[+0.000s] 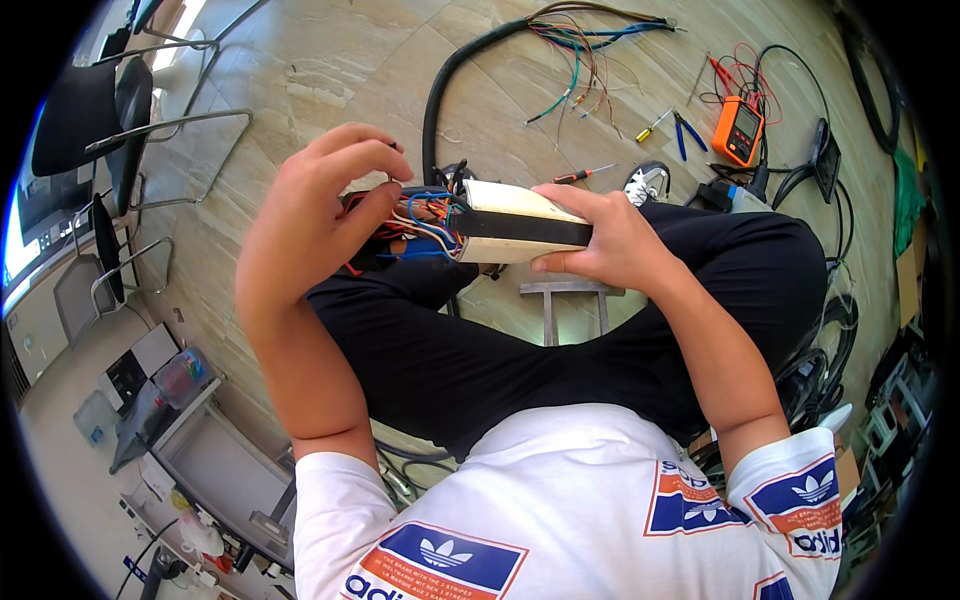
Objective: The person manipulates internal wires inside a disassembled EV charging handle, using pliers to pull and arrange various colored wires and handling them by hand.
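Above my lap is a cream casing with a wide black band along its side. My right hand is closed round its right end, thumb below and fingers on top. A bundle of thin coloured wires, red, blue, white and orange, spills from its open left end. My left hand is at those wires, thumb and forefinger drawn together; what is between the fingertips is too small to make out. Part of the bundle is hidden behind this hand.
On the tiled floor lie a thick black cable with fanned-out wire ends, a red-black screwdriver, a yellow-handled screwdriver, blue-handled pliers and an orange meter. A metal-framed stool is between my legs; chairs stand left.
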Demonstrator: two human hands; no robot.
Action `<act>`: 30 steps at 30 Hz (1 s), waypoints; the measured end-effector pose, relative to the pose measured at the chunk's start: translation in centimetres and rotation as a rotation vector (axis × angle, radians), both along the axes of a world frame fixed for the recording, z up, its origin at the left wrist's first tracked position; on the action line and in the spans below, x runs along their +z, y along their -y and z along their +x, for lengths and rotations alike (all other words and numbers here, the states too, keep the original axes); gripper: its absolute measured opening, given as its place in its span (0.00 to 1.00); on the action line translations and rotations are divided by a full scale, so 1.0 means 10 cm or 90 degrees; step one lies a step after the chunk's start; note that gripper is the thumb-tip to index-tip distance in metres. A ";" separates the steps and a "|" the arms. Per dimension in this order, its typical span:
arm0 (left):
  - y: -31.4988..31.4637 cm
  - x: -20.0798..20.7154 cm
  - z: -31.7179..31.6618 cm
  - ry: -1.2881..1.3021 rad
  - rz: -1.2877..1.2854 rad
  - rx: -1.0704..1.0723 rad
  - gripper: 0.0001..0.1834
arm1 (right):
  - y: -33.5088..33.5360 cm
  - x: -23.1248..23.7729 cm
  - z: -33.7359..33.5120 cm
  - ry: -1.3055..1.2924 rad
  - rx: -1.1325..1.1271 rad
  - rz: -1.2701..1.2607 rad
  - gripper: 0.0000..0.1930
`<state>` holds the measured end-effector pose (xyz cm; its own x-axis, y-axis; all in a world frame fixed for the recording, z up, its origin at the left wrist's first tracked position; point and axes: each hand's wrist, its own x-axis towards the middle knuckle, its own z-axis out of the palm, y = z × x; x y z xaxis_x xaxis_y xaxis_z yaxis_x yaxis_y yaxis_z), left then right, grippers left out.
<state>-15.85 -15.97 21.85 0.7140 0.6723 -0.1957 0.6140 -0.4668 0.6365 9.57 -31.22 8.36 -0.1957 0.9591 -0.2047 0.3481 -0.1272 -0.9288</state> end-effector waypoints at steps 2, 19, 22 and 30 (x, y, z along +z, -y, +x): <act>0.03 -0.03 -0.01 0.002 0.003 -0.031 0.05 | 0.00 0.01 0.00 0.001 0.001 0.000 0.36; 0.10 0.06 0.11 0.047 0.204 -0.047 0.10 | -0.02 0.05 0.01 -0.008 0.022 -0.039 0.36; 0.11 0.12 0.06 0.045 0.158 -0.022 0.11 | -0.02 0.03 0.01 -0.005 0.017 -0.032 0.37; -0.01 0.00 -0.02 0.037 0.113 0.063 0.14 | -0.02 0.04 0.00 0.008 0.010 -0.044 0.36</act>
